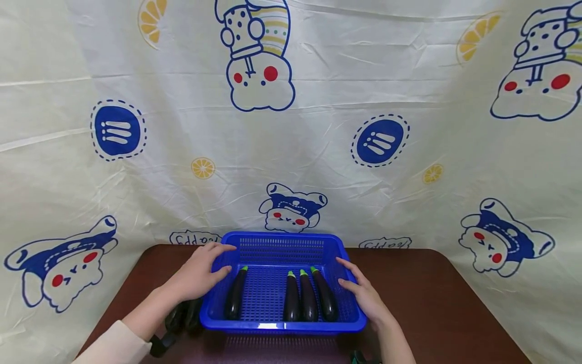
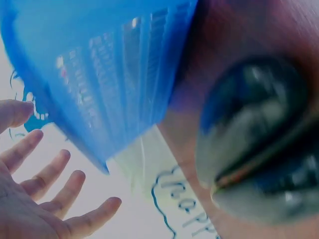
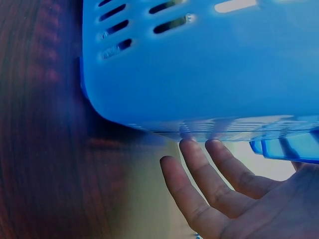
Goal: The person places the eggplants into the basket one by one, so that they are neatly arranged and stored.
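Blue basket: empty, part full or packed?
Part full. In the head view, the blue basket holds four eggplants: one toward the left, three grouped at the right, bare mesh floor showing between.

Before me, near the far edge of the brown table (image 1: 423,293), a blue rectangular plastic basket (image 1: 263,296) holds one long dark eggplant (image 1: 235,297) at left, three eggplants (image 1: 307,301) at right, with more eggplants (image 1: 176,319) outside its front-left corner.

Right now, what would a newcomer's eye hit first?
The bright blue perforated plastic basket on the dark brown table, with the left hand at its left side and the right hand at its right. Inside, four eggplants: one on the left, three grouped on the right. Behind hangs a pale, cartoon-printed sheet.
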Available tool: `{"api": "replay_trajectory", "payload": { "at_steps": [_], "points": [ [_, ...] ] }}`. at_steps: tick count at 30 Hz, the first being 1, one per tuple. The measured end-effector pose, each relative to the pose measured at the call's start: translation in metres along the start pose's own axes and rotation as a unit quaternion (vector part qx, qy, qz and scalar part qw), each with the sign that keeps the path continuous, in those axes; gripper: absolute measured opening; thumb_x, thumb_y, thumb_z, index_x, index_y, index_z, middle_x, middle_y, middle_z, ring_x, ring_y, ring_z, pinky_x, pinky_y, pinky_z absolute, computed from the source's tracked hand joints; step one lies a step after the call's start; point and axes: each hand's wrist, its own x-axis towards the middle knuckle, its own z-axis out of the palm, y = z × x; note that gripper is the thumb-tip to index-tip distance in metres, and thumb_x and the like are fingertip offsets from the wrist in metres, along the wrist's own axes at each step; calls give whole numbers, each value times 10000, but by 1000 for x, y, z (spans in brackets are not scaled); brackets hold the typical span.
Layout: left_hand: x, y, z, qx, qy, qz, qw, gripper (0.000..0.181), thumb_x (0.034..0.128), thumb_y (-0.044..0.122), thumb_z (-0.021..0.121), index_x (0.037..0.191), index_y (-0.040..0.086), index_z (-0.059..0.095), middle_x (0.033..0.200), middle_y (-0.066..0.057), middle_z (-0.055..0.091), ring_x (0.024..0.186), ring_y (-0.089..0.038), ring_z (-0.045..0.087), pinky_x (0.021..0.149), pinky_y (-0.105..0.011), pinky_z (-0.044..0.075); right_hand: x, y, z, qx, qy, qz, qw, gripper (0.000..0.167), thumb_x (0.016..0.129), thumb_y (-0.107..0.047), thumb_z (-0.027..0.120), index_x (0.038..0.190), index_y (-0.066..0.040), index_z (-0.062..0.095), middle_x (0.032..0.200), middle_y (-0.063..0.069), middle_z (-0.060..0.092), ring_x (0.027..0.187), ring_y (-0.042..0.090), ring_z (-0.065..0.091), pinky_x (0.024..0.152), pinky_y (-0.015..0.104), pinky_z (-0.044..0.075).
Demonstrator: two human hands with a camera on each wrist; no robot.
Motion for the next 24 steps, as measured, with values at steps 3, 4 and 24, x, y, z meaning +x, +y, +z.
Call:
{"api": "replay_trajectory", "payload": {
  "at_steps": [3, 4, 24],
  "points": [
    [-5, -10, -12, -18, 92, -151, 9998, 453, 997, 227, 689, 1433, 146, 597, 1341, -122, 620, 1267, -360, 566, 1012, -573, 466, 0, -1, -1, -25, -4, -17, 10000, 534, 1074, -242, 524, 1586, -297, 385, 1687, 188, 262, 1405, 474, 478, 947, 511, 555],
    [-7, -14, -16, -18, 115, -205, 9997, 453, 997, 228, 688, 1433, 141, 597, 1336, -124, 622, 1261, -364, 569, 1004, -575, 467, 0, -2, -1, -23, -13, -24, 10000, 534, 1074, -239, 522, 1587, -294, 382, 1687, 190, 261, 1405, 474, 477, 949, 511, 554],
    [-39, -82, -23, -179, -1010, -1401, 9848, 589, 929, 254, 761, 1425, 14, 553, 1295, -262, 655, 1199, -432, 631, 972, -610, 506, 4, -1, 1, -144, 47, 137, 9998, 532, 1071, -273, 528, 1581, -332, 387, 1696, 155, 257, 1410, 447, 479, 954, 489, 552]
  ]
}}
